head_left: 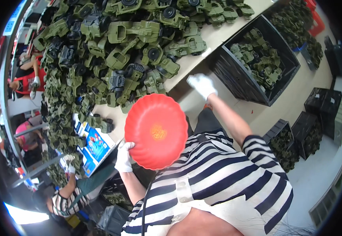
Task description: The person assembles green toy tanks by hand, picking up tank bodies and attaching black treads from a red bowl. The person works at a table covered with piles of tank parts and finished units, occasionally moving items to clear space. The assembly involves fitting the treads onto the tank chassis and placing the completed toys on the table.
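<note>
My left hand (124, 156), in a white glove, grips the lower left rim of a round red plastic dish (155, 126). The dish has a scalloped edge and a yellow printed mark in its middle. It is held up in front of my body, beside the table's edge. My right hand (202, 85), also gloved, hangs in the air off the table edge, near a dark crate (233, 76). Its fingers look loosely bent, and nothing shows in them. Green toy military vehicles (133, 31) with black wheels lie heaped on the table to the left.
Several green toy vehicles (257, 55) fill the dark crate at right. More dark crates (286, 143) of toys stand on the floor. A blue and white printed box (96, 145) lies by the table edge. Another striped-shirted person (66, 200) works at lower left; others sit across the table.
</note>
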Tool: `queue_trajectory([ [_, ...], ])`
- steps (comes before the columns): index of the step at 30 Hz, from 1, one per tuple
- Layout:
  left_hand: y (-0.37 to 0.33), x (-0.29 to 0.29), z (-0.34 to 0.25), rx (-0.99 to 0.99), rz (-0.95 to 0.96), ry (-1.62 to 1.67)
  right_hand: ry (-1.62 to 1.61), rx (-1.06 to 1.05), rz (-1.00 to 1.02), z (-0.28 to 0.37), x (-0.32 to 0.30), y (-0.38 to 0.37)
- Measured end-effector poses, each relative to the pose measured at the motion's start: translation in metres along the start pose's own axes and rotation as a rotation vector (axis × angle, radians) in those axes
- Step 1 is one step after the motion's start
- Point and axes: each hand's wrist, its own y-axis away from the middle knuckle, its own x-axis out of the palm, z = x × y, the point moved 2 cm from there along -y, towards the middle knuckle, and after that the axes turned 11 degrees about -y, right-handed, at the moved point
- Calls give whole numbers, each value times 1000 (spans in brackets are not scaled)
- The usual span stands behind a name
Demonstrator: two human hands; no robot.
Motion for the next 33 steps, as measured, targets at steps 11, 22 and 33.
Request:
queue_trajectory([
  [11, 33, -46, 54, -10, -182, 141, -1174, 822, 555, 36, 159, 52],
  [22, -9, -67, 95, -141, -66, 56, -483, 558, 636, 114, 147, 10],
  [33, -37, -81, 111, -194, -23, -165, -654, 642, 568, 34, 53, 37],
])
